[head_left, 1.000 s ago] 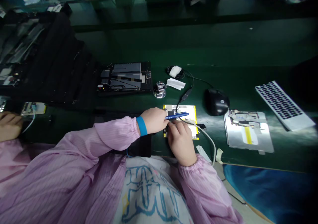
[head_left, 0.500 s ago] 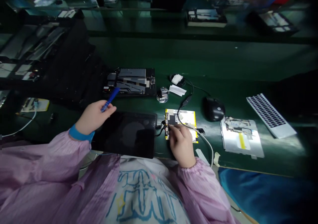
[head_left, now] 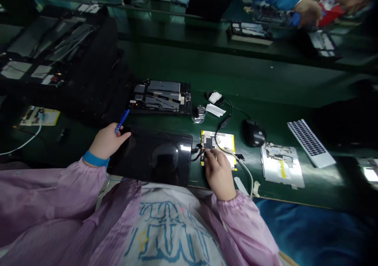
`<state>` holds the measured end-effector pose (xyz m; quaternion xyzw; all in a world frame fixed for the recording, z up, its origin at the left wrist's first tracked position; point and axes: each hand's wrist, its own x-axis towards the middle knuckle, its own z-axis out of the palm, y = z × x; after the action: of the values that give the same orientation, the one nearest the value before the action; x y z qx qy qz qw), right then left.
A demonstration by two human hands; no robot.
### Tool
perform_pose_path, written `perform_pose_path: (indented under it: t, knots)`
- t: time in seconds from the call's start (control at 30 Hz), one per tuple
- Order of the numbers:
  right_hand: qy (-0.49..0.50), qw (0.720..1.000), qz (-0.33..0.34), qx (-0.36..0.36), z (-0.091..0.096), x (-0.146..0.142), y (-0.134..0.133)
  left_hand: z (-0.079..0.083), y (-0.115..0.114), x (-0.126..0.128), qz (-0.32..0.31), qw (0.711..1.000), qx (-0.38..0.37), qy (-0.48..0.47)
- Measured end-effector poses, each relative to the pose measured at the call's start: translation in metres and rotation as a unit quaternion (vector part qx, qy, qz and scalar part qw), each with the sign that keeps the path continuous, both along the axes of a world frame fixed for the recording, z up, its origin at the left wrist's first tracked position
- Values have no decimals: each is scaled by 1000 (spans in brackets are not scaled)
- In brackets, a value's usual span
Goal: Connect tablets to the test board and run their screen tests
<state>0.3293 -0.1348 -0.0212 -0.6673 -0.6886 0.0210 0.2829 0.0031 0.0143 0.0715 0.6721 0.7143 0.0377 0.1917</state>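
Note:
My left hand is closed around a blue marker pen, which points up and away. It is by the left end of a dark flat screen panel lying on the bench. My right hand bends its fingers together onto the left part of a yellow-edged board with electronics on it. Whatever is under those fingertips is too small and covered to make out. Short black cables run between the panel and the board, and a pale cable crosses the board.
A tall stack of dark tablet bodies stands left; another open tablet body lies behind the panel. Nearby are a tally counter, a black mouse, a metal plate and a keyboard strip. Across the bench, a co-worker's hands work.
The view has shifted, so bench things appear slightly further right. My left hand has drawn a little left with the pen. My right hand stays at the board.

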Motion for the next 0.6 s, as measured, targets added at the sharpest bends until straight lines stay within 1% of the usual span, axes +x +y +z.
perform_pose_path:
  t: [0.13,0.2,0.27,0.33,0.4,0.5,0.53,0.6]
  knots:
    - [54,999,-1,4,0,3,-3,-5,5,-11,4,999,-12,-52]
    - [75,996,-34,15,-2,5,-3,-6,8,-16,6,996,-17,-85]
    - [75,994,-73,25,-5,6,-1,-4,10,-20,14,993,-18,-116]
    - [63,994,-86,29,-7,9,5,-1,11,-22,32,987,-31,-156]
    - [48,995,-88,30,-8,12,12,2,13,-22,65,969,-70,-229]
    - [9,994,-109,12,-7,15,23,5,15,-18,123,914,-151,-357]
    - [-13,993,-120,-2,-6,15,25,5,16,-15,138,898,-167,-384]
    - [-60,987,-141,-40,-3,15,30,2,18,-11,160,881,-170,-412]
